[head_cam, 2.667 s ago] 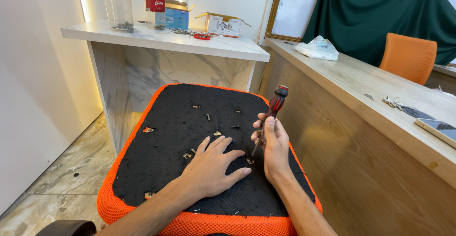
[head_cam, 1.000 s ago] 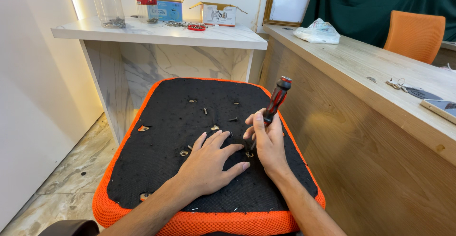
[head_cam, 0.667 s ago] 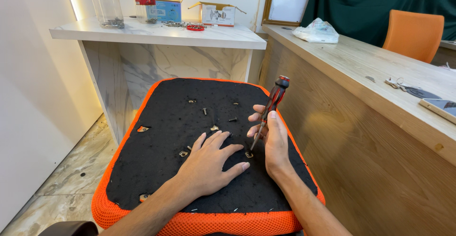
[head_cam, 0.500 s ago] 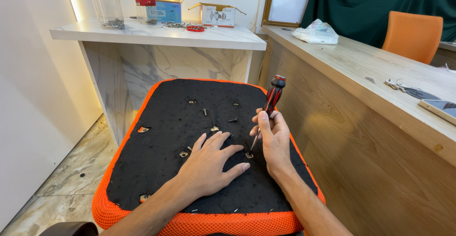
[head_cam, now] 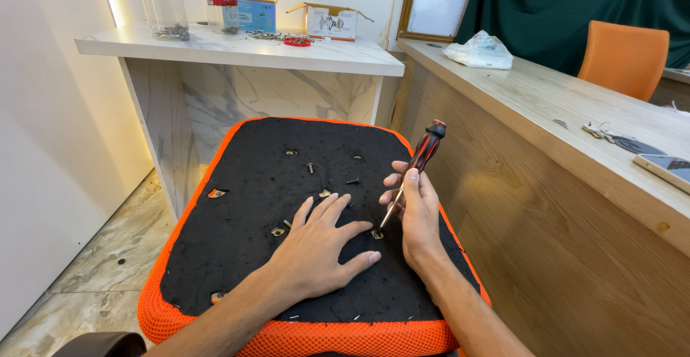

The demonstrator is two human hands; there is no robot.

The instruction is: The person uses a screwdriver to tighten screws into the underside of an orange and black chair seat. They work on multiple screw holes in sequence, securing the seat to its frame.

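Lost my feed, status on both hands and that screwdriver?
Left hand flat on black seat underside. Right hand grips screwdriver, tip at a screw. Loose screws scattered nearby.

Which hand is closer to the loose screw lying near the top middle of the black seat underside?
Left. The left hand lies flat on the black underside, fingertips pointing toward the loose screw. The right hand, holding the screwdriver, sits farther off to the screw's right.
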